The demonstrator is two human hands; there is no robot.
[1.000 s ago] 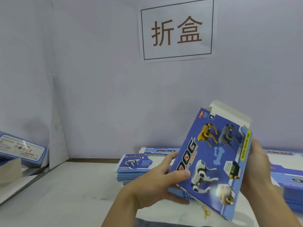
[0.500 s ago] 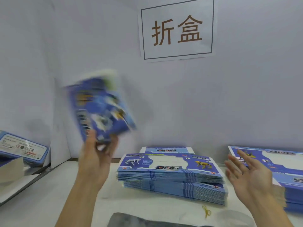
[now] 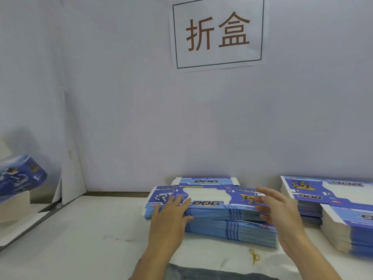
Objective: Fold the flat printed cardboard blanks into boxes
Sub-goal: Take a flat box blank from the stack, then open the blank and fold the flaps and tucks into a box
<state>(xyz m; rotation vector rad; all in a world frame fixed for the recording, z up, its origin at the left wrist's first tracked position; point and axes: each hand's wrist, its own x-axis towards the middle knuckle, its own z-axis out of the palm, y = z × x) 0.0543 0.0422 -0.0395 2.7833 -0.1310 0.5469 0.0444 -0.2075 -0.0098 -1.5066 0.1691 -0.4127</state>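
Note:
A stack of flat blue printed cardboard blanks [image 3: 218, 215] with dog pictures lies on the white table in front of me. My left hand [image 3: 169, 217] rests flat on the stack's left end, fingers straight. Over the right end hovers my right hand [image 3: 276, 207], fingers spread and holding nothing. A folded blue box [image 3: 19, 176] is at the far left edge, blurred, above other boxes there.
A second stack of blanks [image 3: 331, 201] sits at the right edge of the table. A yellow rubber band [image 3: 254, 256] lies near the front. A white sign with brown characters [image 3: 218, 33] hangs on the wall behind. A white partition [image 3: 68, 178] stands at left.
The folded box left my hands and went to the far left. Both hands came down to the stack of blanks.

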